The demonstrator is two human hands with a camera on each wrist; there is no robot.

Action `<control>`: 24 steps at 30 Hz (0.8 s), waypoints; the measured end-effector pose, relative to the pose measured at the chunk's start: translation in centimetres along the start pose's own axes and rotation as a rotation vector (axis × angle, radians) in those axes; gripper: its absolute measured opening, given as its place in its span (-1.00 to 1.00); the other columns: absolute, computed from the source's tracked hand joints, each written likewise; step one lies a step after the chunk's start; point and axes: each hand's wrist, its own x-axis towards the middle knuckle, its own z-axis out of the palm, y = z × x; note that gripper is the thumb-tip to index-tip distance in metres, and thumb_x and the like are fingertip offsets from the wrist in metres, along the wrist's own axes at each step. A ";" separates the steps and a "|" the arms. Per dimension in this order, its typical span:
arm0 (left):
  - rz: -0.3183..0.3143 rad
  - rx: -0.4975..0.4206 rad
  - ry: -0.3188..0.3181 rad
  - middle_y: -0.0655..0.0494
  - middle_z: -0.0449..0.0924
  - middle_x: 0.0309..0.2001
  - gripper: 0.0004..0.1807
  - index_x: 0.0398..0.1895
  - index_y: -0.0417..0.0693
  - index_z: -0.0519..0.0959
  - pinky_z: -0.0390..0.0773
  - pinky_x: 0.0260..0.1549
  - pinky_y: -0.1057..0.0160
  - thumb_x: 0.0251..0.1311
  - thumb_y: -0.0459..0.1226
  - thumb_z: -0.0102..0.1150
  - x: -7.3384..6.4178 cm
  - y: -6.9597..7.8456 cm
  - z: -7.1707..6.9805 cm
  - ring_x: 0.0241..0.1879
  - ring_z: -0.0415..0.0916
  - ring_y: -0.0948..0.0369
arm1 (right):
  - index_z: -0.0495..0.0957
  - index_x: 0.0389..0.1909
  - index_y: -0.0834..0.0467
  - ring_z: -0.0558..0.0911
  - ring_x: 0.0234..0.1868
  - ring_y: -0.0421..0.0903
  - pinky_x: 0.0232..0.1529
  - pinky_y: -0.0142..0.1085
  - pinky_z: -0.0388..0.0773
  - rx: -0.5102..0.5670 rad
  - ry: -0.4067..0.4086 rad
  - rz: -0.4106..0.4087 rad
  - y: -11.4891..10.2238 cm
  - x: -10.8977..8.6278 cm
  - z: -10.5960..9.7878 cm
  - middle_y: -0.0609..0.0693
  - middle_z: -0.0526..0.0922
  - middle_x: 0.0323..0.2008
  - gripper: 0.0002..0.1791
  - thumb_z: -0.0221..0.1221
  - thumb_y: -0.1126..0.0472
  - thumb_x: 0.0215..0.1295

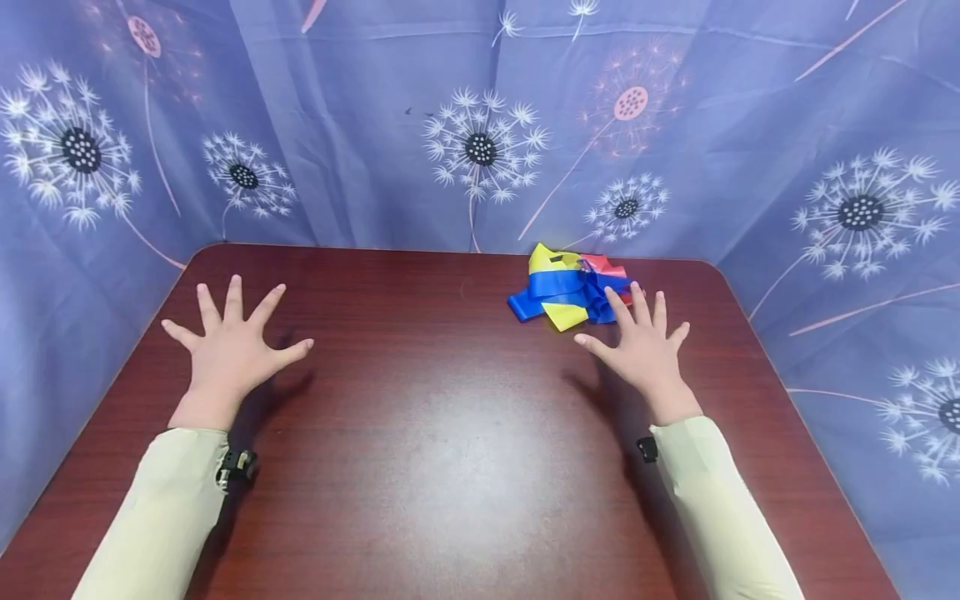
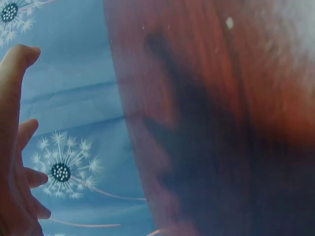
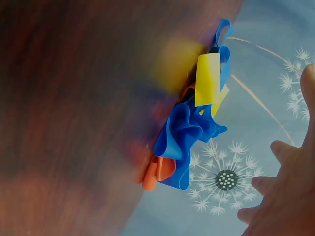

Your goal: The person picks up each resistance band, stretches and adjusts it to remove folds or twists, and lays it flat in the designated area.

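A heap of flat, folded bands (image 1: 557, 287) in blue, yellow and red lies at the back right of the table. Their material could be ribbon or thin rubber; I cannot tell which. In the right wrist view the blue bands (image 3: 179, 130) are looped and crumpled, with a yellow band (image 3: 207, 78) beside them. My right hand (image 1: 643, 354) hovers with fingers spread just in front of the heap, its fingertips overlapping it in the head view. Far to the left, my left hand (image 1: 232, 354) is held with spread fingers above the table, holding nothing.
The dark red-brown wooden table (image 1: 420, 375) has rounded back corners and a glare spot near its middle. A blue curtain (image 1: 360, 125) with dandelion prints surrounds its back and sides. Each wrist carries a small black device (image 1: 237, 467) on a pale sleeve (image 1: 161, 508).
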 end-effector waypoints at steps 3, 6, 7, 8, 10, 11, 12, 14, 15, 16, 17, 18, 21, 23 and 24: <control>0.011 -0.012 0.006 -0.42 -0.19 0.61 0.04 0.61 0.22 0.11 -0.45 0.07 -0.83 0.10 0.32 0.24 0.1 0.4 0.5 0.56 -0.51 -0.53 | 0.00 0.65 -0.04 -0.27 0.62 0.49 0.27 0.72 -0.38 0.018 0.011 0.000 0.0 -0.1 0.3 0.31 -0.16 0.65 0.10 0.01 -0.57 0.25; 0.023 -0.020 0.010 -0.38 -0.16 0.61 0.02 0.59 0.22 0.14 -0.39 0.10 -0.83 0.10 0.31 0.24 0.2 1.0 0.8 0.56 -0.45 -0.53 | 0.00 0.64 -0.03 -0.24 0.61 0.50 0.27 0.71 -0.34 0.035 0.018 0.004 0.0 -0.3 0.6 0.32 -0.13 0.64 0.09 0.01 -0.55 0.26; 0.027 -0.022 0.012 -0.37 -0.15 0.62 0.01 0.59 0.22 0.15 -0.37 0.11 -0.83 0.10 0.31 0.24 0.2 1.3 0.9 0.57 -0.43 -0.52 | 0.00 0.64 -0.03 -0.23 0.61 0.49 0.28 0.71 -0.33 0.039 0.021 0.004 0.0 -0.3 0.7 0.32 -0.12 0.64 0.09 0.01 -0.55 0.26; 0.032 -0.024 0.015 -0.36 -0.14 0.62 0.00 0.59 0.22 0.16 -0.36 0.12 -0.83 0.10 0.31 0.24 0.3 1.6 1.0 0.57 -0.41 -0.52 | 0.01 0.64 -0.02 -0.22 0.62 0.49 0.28 0.71 -0.31 0.042 0.026 0.004 0.0 -0.3 0.8 0.31 -0.11 0.64 0.08 0.02 -0.55 0.26; 0.045 -0.030 0.029 -0.35 -0.10 0.61 -0.02 0.57 0.23 0.19 -0.33 0.13 -0.82 0.10 0.30 0.23 0.5 2.1 1.1 0.57 -0.37 -0.50 | 0.02 0.64 -0.01 -0.19 0.62 0.47 0.30 0.70 -0.26 0.048 0.040 0.002 -0.1 -0.3 1.0 0.31 -0.08 0.64 0.07 0.04 -0.52 0.27; 0.050 -0.035 0.036 -0.34 -0.08 0.60 -0.03 0.57 0.23 0.20 -0.32 0.14 -0.82 0.10 0.30 0.24 0.6 2.4 1.1 0.58 -0.34 -0.50 | 0.03 0.63 0.00 -0.17 0.62 0.47 0.31 0.69 -0.23 0.052 0.050 -0.001 -0.1 -0.3 1.0 0.30 -0.07 0.63 0.07 0.05 -0.51 0.27; 0.055 -0.039 0.045 -0.34 -0.05 0.60 -0.04 0.56 0.23 0.22 -0.31 0.15 -0.81 0.10 0.29 0.25 0.7 2.6 1.2 0.58 -0.32 -0.49 | 0.05 0.63 0.01 -0.15 0.62 0.46 0.31 0.69 -0.19 0.053 0.062 -0.005 -0.1 -0.3 1.1 0.30 -0.05 0.63 0.06 0.06 -0.50 0.28; 0.064 -0.049 0.057 -0.32 -0.02 0.59 -0.06 0.55 0.23 0.23 -0.30 0.17 -0.80 0.10 0.28 0.26 0.9 3.2 1.3 0.58 -0.28 -0.48 | 0.08 0.62 0.02 -0.10 0.61 0.44 0.33 0.67 -0.13 0.062 0.085 -0.012 -0.3 -0.3 1.2 0.29 -0.01 0.62 0.04 0.09 -0.47 0.28; 0.068 -0.058 0.061 -0.32 -0.01 0.59 -0.06 0.54 0.23 0.25 -0.29 0.17 -0.80 0.09 0.27 0.27 1.0 3.5 1.3 0.58 -0.26 -0.47 | 0.10 0.61 0.03 -0.07 0.61 0.43 0.33 0.66 -0.10 0.071 0.096 -0.016 -0.3 -0.3 1.2 0.29 0.02 0.62 0.02 0.11 -0.44 0.28; 0.071 -0.066 0.062 -0.31 0.00 0.59 -0.06 0.54 0.22 0.26 -0.28 0.18 -0.79 0.09 0.27 0.27 1.0 3.8 1.3 0.58 -0.24 -0.46 | 0.12 0.60 0.04 -0.04 0.61 0.42 0.34 0.65 -0.08 0.079 0.106 -0.020 -0.4 -0.3 1.2 0.29 0.04 0.61 0.01 0.12 -0.43 0.29; 0.073 -0.074 0.062 -0.30 0.01 0.59 -0.07 0.53 0.22 0.26 -0.27 0.20 -0.78 0.09 0.27 0.28 1.1 4.0 1.3 0.58 -0.23 -0.45 | 0.14 0.59 0.05 -0.01 0.60 0.42 0.34 0.63 -0.05 0.087 0.115 -0.023 -0.5 -0.3 1.2 0.30 0.06 0.60 0.00 0.14 -0.41 0.29; 0.078 -0.083 0.064 -0.29 0.02 0.59 -0.07 0.53 0.21 0.28 -0.26 0.21 -0.78 0.09 0.26 0.29 1.2 4.3 1.3 0.58 -0.22 -0.44 | 0.16 0.59 0.07 0.01 0.60 0.41 0.36 0.61 -0.02 0.098 0.122 -0.029 -0.6 -0.3 1.1 0.30 0.08 0.60 -0.02 0.15 -0.38 0.30; 0.094 -0.111 0.069 -0.27 0.05 0.58 -0.09 0.50 0.18 0.32 -0.21 0.23 -0.75 0.09 0.26 0.30 1.5 5.2 1.4 0.58 -0.18 -0.40 | 0.20 0.56 0.13 0.08 0.59 0.40 0.40 0.55 0.05 0.132 0.131 -0.053 -0.7 -0.2 1.0 0.31 0.12 0.58 -0.07 0.21 -0.28 0.32; 0.105 -0.125 0.075 -0.26 0.07 0.58 -0.11 0.49 0.16 0.34 -0.18 0.25 -0.73 0.09 0.24 0.30 1.6 5.7 1.5 0.58 -0.15 -0.38 | 0.22 0.55 0.16 0.13 0.57 0.40 0.42 0.49 0.10 0.152 0.133 -0.071 -0.8 -0.2 0.9 0.32 0.15 0.57 -0.09 0.24 -0.23 0.33; 0.111 -0.131 0.078 -0.25 0.09 0.57 -0.12 0.48 0.15 0.35 -0.16 0.26 -0.72 0.10 0.23 0.30 1.7 5.9 1.5 0.58 -0.13 -0.37 | 0.23 0.54 0.17 0.15 0.56 0.39 0.43 0.46 0.13 0.161 0.134 -0.079 -0.9 -0.1 0.8 0.32 0.16 0.57 -0.10 0.25 -0.21 0.33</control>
